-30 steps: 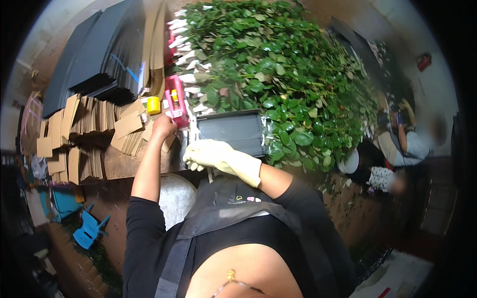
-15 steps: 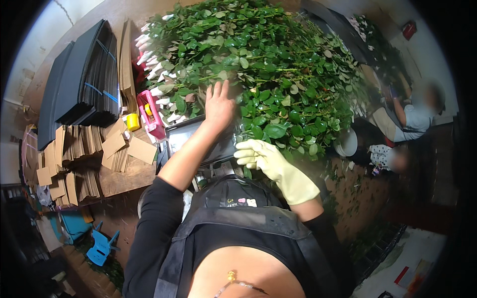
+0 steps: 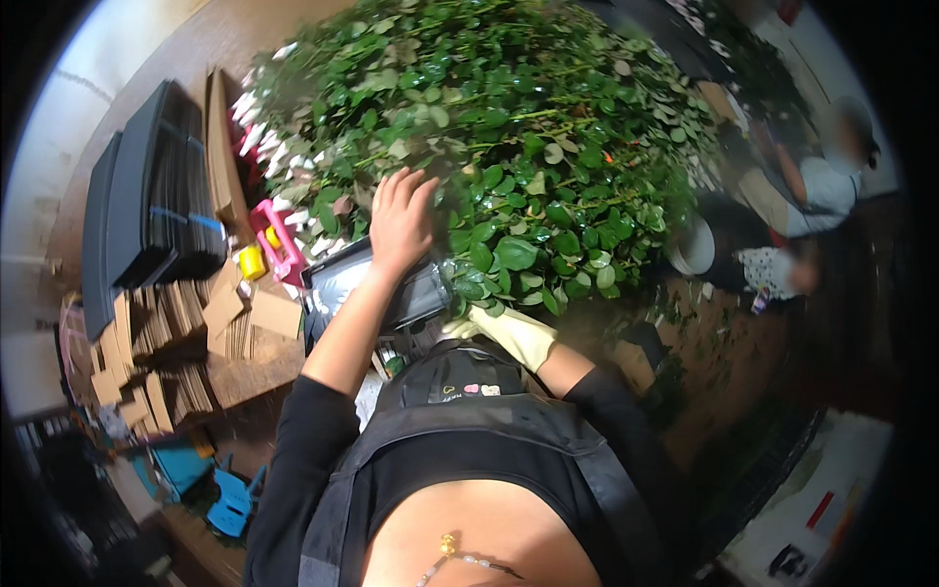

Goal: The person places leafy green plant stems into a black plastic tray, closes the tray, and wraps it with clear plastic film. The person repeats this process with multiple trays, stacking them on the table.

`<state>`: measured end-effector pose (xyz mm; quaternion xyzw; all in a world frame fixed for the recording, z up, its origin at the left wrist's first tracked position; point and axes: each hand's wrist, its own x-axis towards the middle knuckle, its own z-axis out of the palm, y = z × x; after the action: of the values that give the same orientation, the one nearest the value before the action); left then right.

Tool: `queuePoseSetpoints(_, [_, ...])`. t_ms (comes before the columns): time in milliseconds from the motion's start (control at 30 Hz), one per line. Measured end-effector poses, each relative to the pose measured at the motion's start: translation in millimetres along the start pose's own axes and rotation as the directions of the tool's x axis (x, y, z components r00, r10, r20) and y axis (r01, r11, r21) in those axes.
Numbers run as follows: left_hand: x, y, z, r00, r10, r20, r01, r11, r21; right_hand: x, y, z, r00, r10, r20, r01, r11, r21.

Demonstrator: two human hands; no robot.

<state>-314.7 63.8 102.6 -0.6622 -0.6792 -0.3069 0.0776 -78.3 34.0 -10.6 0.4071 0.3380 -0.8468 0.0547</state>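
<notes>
A large heap of green leafy stems (image 3: 548,176) covers the table in front of me, with white-wrapped tips (image 3: 264,137) along its left side. My bare left hand (image 3: 401,217) is at the heap's near left edge, fingers stretched out and nothing visible in them. Under that forearm sits a dark tray-like box (image 3: 416,296) with a shiny grey surface. My right hand (image 3: 514,335), in a pale yellow rubber glove, is low against my black apron (image 3: 455,377), just under the nearest leaves. Its fingers point left and look extended, though their tips are partly hidden.
Stacked dark grey sheets (image 3: 156,196) and cut cardboard pieces (image 3: 274,315) lie left, beside a pink holder (image 3: 281,245) and a yellow roll (image 3: 251,262). A blue chair (image 3: 232,501) stands lower left. People (image 3: 827,186) are at the right, near a white bucket (image 3: 693,247).
My left hand has shifted slightly left, remaining at the heap's edge. My gloved right hand has drawn down and left toward my apron. The whole view has tilted a little.
</notes>
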Motion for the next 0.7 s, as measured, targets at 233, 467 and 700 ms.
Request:
queuePoseSetpoints(233, [-119.2,-26.6,-82.3,0.949,-0.162,-0.271,0.135,0.984,-0.115,-100.7,-35.5,-15.6,0.889,-0.448,-0.098,0.081,0.363,-0.928])
queuePoseSetpoints(467, [-306.3,-81.2,-108.0,0.26,-0.924,0.282,0.758,0.014,-0.652,-154.5,-125.1,119.8,0.729,-0.599,0.332,0.627,0.387,-0.676])
queuePoseSetpoints(700, [-313.6,-75.9,-88.5,0.022,-0.875,0.484,0.511,-0.407,-0.757,45.7,-65.8,257.4,0.957,-0.231,0.174,0.281,0.886,-0.368])
